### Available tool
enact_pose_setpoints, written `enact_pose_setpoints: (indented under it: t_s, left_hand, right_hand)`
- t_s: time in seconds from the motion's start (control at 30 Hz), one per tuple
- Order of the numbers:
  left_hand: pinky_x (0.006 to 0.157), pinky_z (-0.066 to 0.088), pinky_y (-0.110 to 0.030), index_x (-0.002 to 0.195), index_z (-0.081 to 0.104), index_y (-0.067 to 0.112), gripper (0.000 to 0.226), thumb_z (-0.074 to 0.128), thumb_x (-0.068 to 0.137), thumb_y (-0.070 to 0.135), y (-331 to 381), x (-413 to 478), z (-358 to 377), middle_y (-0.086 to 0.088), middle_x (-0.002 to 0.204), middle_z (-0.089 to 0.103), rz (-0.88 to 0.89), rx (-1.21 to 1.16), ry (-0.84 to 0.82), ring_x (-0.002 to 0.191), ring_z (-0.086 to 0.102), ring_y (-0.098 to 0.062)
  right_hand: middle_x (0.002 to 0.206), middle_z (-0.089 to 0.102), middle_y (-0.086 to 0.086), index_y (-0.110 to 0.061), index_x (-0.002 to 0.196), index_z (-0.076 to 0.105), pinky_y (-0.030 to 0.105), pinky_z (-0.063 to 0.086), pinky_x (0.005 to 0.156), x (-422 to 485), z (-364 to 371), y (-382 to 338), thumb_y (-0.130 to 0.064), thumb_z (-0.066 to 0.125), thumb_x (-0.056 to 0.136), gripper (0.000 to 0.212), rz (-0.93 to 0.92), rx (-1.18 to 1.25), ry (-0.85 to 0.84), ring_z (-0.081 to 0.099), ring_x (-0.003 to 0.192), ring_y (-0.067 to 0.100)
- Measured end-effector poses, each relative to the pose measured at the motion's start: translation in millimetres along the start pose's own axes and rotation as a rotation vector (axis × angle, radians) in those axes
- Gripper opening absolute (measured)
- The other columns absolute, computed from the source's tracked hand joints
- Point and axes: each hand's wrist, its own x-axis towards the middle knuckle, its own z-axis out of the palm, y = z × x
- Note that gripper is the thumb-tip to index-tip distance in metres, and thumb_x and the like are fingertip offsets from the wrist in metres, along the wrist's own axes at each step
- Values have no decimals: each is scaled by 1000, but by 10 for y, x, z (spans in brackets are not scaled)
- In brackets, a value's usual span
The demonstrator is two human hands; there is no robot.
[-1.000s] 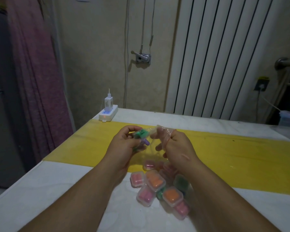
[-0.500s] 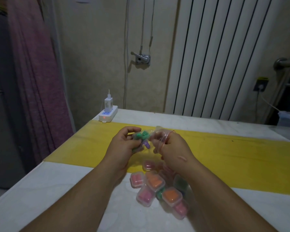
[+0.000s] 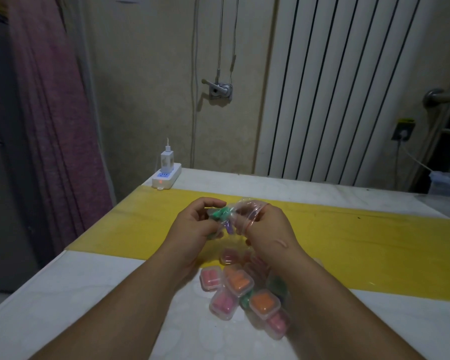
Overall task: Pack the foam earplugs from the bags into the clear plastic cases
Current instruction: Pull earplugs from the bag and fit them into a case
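Both hands are raised above the table, holding one small clear plastic bag between them. My left hand grips its lower part, where green earplugs and a purple earplug show through. My right hand pinches the bag's crumpled top, a red rubber band looped over its fingers. Below the hands lies a pile of several clear plastic cases with lids shut, holding orange, pink and green earplugs; my right forearm hides part of the pile.
The white table carries a yellow band across its middle. A white power strip with a charger sits at the far left corner. A pink curtain hangs left; a radiator stands behind.
The hands have barely moved. My right hand's fingers have shifted slightly on the bag's top, bunching the plastic closer to my left hand.
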Motion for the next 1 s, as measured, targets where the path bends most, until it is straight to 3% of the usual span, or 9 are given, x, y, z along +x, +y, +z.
enact_pose_setpoints:
  t_s: [0.2,0.37,0.5,0.7,0.8,0.9,1.0]
  left_hand:
    - [77,51,-43,104,67,9,40,51,77,-16,-19,9,-9,-25,104,65,-3,-9,-13,83,60,-30]
    - [76,54,-40,112,63,8,32,62,83,-4,-33,-19,-12,-18,104,68,24,-50,-87,84,64,-27]
    - [78,59,-38,111,65,10,37,66,80,-9,-38,-19,11,-19,107,66,24,-72,-46,87,68,-28]
    - [69,58,-31,110,64,7,40,62,78,-16,-38,3,17,-19,103,68,30,-62,-31,83,69,-23]
    - [74,59,-35,104,65,2,31,64,78,-14,-46,12,3,-22,100,68,52,-20,-16,82,66,-25]
    - [80,56,-45,95,65,-1,21,67,76,-11,-58,17,-12,-27,95,66,68,8,3,80,64,-28]
    - [79,55,-44,95,67,1,20,66,78,-10,-65,21,-1,-25,95,67,77,0,-1,80,65,-28]
  right_hand:
    - [60,64,-14,-13,70,70,27,44,64,-6,-20,-17,-8,68,81,12,-8,54,0,53,57,-1]
    - [66,66,-6,-24,75,72,30,48,61,38,-13,2,-18,73,83,10,2,89,20,55,60,8]
    - [74,69,12,-19,75,69,44,55,63,45,-8,4,-8,72,81,13,41,52,28,60,65,22]
    - [80,72,9,-29,75,72,39,54,62,29,-5,-24,-3,72,78,25,44,122,5,60,67,23]
    - [77,71,11,-25,76,71,37,52,61,19,-5,-35,-7,73,80,18,34,117,-19,59,65,20]
    - [64,67,-1,-25,71,69,30,51,54,8,-1,-41,-11,75,81,19,50,145,-20,60,59,13]
    - [63,67,-3,-25,71,69,28,51,55,7,-2,-34,-10,73,83,19,41,165,0,62,60,15]
